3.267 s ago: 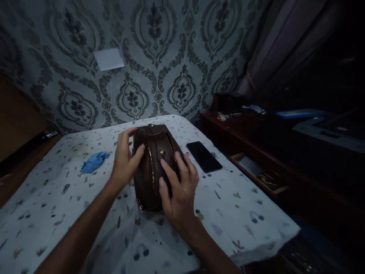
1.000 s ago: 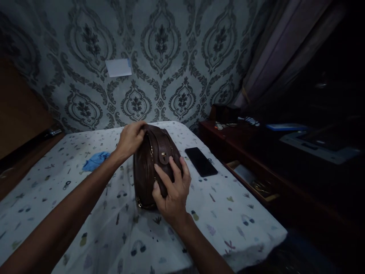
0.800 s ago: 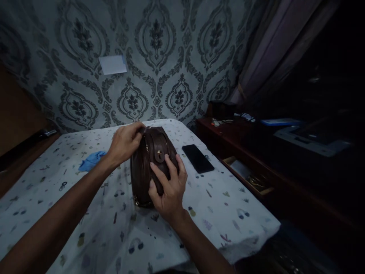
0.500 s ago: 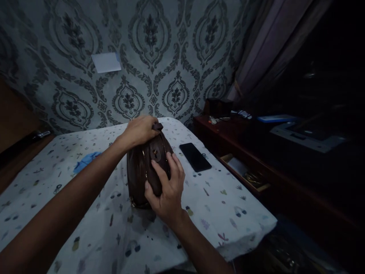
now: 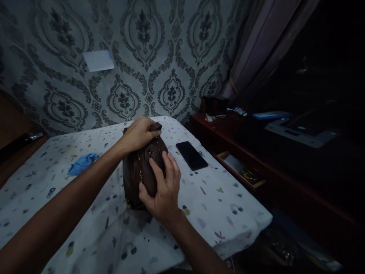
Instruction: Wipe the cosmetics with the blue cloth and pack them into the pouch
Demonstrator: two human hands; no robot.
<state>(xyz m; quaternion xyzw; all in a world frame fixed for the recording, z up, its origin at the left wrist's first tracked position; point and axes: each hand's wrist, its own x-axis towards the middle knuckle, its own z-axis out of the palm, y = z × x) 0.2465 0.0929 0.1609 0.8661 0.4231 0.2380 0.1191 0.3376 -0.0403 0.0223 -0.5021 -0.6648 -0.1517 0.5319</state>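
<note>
A round brown leather bag [image 5: 134,175] stands upright on a table covered with a printed white cloth [image 5: 222,205]. My left hand [image 5: 138,134] is closed over the bag's top, fingers curled around its small handle tab. My right hand [image 5: 161,186] grips the bag's near right side, fingers spread and pressed on the leather beside a gold stud. A gold zipper line runs down the bag between my hands.
A black phone [image 5: 191,155] lies flat right of the bag. A crumpled blue cloth [image 5: 82,163] sits at the left. A dark wooden cabinet with an open drawer [image 5: 238,169] stands to the right. Patterned wallpaper rises behind the table.
My left hand has slid from the bag's left side up onto its top and closed on the handle. My right hand has stayed on the bag's side. The view has drifted right.
</note>
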